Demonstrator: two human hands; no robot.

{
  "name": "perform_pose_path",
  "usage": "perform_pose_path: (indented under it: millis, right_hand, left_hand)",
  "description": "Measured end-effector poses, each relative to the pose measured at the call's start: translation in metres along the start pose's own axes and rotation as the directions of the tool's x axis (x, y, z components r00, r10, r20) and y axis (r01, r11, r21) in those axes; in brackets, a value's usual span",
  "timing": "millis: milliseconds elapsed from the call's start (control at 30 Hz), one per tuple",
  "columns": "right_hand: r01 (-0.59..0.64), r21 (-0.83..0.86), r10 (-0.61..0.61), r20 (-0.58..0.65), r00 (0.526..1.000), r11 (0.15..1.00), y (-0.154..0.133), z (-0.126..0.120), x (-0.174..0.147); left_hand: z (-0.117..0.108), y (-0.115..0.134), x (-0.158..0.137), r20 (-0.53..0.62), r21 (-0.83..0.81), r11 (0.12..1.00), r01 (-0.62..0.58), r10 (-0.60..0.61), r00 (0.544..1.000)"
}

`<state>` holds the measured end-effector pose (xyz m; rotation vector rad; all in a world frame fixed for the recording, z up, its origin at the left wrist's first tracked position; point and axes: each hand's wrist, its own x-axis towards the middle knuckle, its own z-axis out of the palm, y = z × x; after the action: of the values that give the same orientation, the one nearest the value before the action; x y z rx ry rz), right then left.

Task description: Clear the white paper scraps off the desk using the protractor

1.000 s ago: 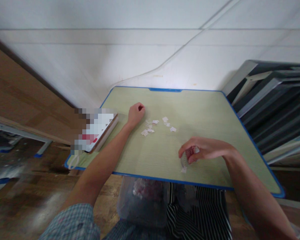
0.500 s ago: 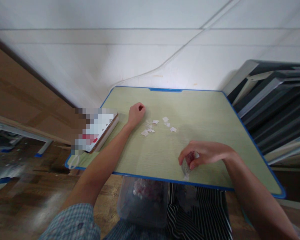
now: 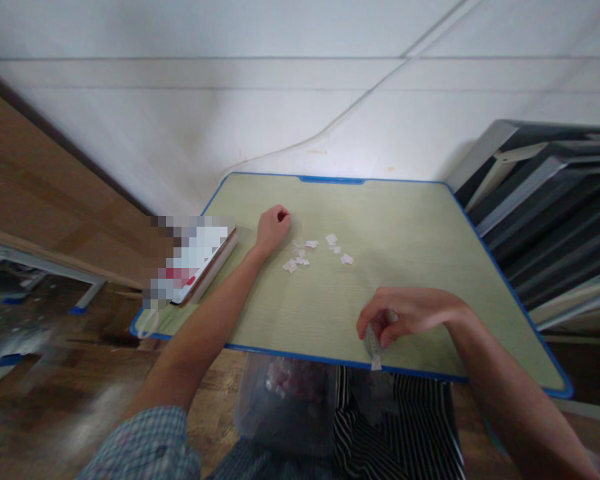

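At the near edge of the desk (image 3: 420, 220), right hand (image 3: 410, 313) curled around a small roll of tape (image 3: 375, 340), fingers closed on it, a short white strip hanging off the roll over the blue desk rim. Left hand (image 3: 273, 227) rests further back on the desk as a loose fist, nothing visibly held. Paper scraps (image 3: 313, 252) lie scattered just beside the left hand. A clear bin (image 3: 285, 407) sits under the desk by the lap.
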<state>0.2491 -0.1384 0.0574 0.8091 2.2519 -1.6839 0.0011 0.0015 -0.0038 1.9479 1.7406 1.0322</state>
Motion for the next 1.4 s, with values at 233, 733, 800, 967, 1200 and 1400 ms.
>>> perform_pose_path:
  millis: [233, 733, 800, 967, 1200, 1400]
  right_hand:
    - [0.02, -0.014, -0.02, 0.004, 1.0, 1.0, 0.003, 0.0, 0.0]
    - [-0.02, -0.07, 0.028, 0.123, 0.992, 0.997, -0.009, 0.001, -0.001]
    - [-0.012, -0.081, 0.022, 0.12, 0.993, 0.997, -0.009, 0.001, -0.001]
    - [0.022, -0.062, -0.014, 0.128, 0.992, 0.998, -0.009, -0.001, -0.003]
    - [0.15, -0.011, -0.149, 0.059, 0.987, 0.989, -0.005, -0.003, -0.006]
    - [0.211, -0.025, -0.203, -0.408, 0.89, 0.977, 0.0, -0.005, -0.001]
  left_hand:
    - [0.0, 0.001, 0.0, 0.005, -0.001, 1.0, 0.012, -0.012, 1.0]
    - [0.001, -0.002, 0.001, -0.005, -0.008, 1.0, -0.002, 0.002, 1.0]
    - [0.001, -0.002, 0.001, -0.002, -0.003, 1.0, -0.002, 0.002, 1.0]
    - [0.001, -0.002, 0.001, -0.004, 0.003, 1.0, -0.008, 0.008, 1.0]
    - [0.001, -0.001, 0.0, -0.008, 0.003, 1.0, 0.004, -0.004, 1.0]
    - [0.0, 0.0, 0.0, -0.003, 0.006, 1.0, 0.001, -0.001, 1.0]
